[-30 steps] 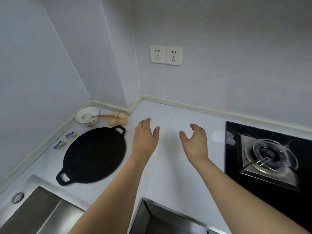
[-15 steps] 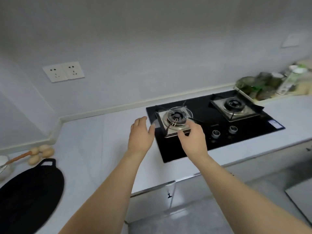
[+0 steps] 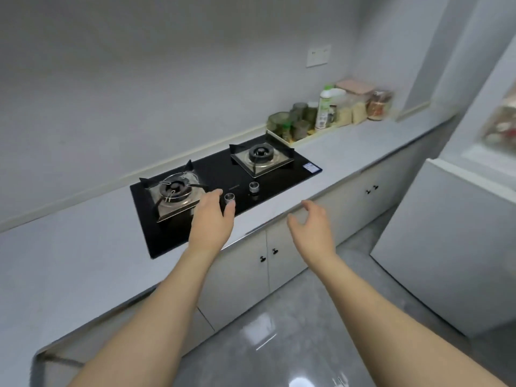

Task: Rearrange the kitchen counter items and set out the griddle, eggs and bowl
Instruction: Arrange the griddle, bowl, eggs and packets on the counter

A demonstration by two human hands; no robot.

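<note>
View swung right along the counter [image 3: 83, 263] over the last second: griddle, eggs and bowl, a second ago at the left corner by the sink, now out of frame; location relative to present view not determinable beyond "further left". Now centred: black two-burner hob [image 3: 268, 177], set into the counter against the back wall.

Left hand [image 3: 212, 222]: raised over the front edge of the hob, near the left knob [image 3: 229, 197], fingers straight to relaxed, holding nothing. Contact with the hob not determinable. Right hand [image 3: 312, 224]: in the air off the front edge of the counter, above the cabinet doors [image 3: 251, 263], fingers loosely spread, holding nothing.

Implication, as judgement: both hands free and turned away from the task items; probable search for further items or placement space to the right.

Surface: pale counter, running to the far right corner. Tray of jars and bottles [image 3: 304, 121] at the back edge, just right of the hob, somewhat blurred. Wall socket [image 3: 318, 55] above. Grey glossy floor [image 3: 279, 331]; white unit [image 3: 446, 247] at right.
</note>
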